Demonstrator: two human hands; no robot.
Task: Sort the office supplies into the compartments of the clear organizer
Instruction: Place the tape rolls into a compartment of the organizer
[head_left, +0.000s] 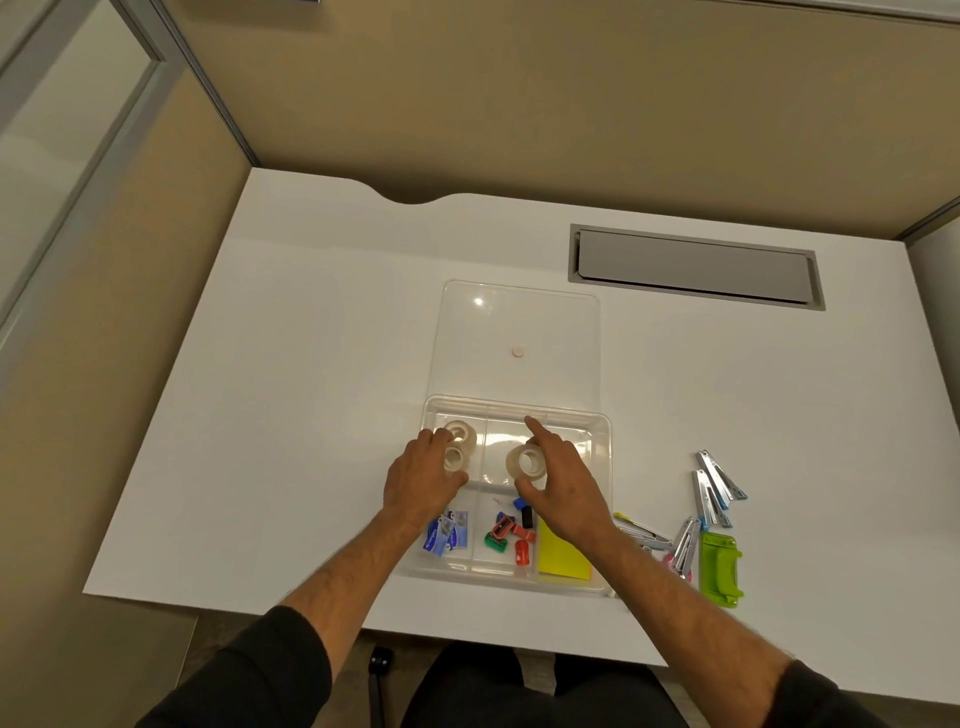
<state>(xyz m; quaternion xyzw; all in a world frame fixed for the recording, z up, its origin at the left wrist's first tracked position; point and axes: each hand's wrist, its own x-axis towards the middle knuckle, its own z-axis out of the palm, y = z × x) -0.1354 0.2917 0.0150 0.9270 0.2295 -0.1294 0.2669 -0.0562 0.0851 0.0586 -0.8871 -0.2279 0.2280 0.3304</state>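
Now your right hand pinches a translucent tape roll, flat, hole upward, in the clear plastic organizer's rear middle compartment; your left hand touches two similar rolls, grip unclear.

I see a glossy clear plastic organizer tray, matt smooth white desk top, shiny chrome metal staplers, green plastic hole punch.

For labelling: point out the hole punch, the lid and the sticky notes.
hole punch (721, 569): head view, green top.
lid (550, 322): head view, bare clear panel.
sticky notes (558, 558): head view, yellow top sheet.
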